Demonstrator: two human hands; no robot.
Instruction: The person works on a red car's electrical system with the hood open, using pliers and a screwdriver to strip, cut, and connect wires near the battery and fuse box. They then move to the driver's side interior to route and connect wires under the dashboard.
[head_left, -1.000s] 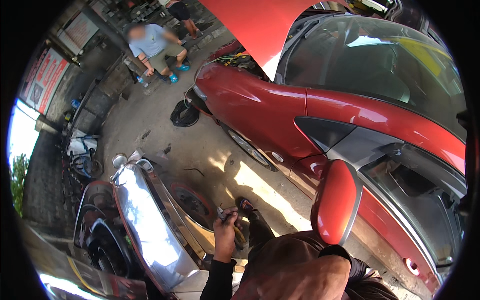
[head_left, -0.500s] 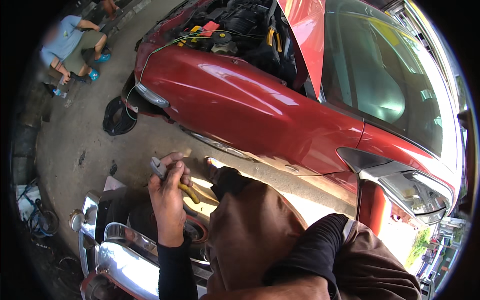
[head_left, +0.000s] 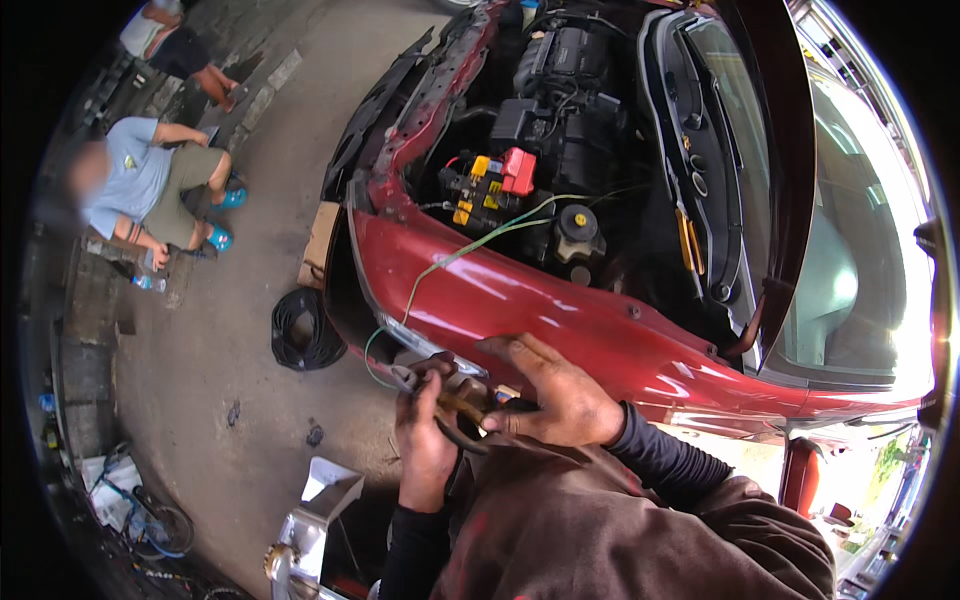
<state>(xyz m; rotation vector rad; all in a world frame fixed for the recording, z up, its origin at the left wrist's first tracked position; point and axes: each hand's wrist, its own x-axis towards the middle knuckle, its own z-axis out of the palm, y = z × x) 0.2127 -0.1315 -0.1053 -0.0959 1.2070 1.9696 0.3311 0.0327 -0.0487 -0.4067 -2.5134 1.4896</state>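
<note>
My left hand (head_left: pixel 425 440) is closed around a pair of pliers (head_left: pixel 455 403) with worn yellowish handles; the metal tip points up-left. My right hand (head_left: pixel 555 400) comes in from the right, its thumb and fingers on the same handles and its index finger stretched along the red fender (head_left: pixel 520 300). Both hands are low against the front corner of a red car with its hood up. A thin green wire (head_left: pixel 455 255) runs out of the engine bay, over the fender and down to just above the pliers' tip.
The engine bay holds a fuse box (head_left: pixel 500 172) with red and yellow parts. A black coil (head_left: pixel 303 330) and cardboard (head_left: pixel 320 240) lie on the concrete by the bumper. A seated person (head_left: pixel 140 190) is at left. A chrome part (head_left: pixel 315 505) stands below my hands.
The view has swung up over the open engine bay. My right hand has come in and joined my left hand on the pliers, now close against the fender by the green wire.
</note>
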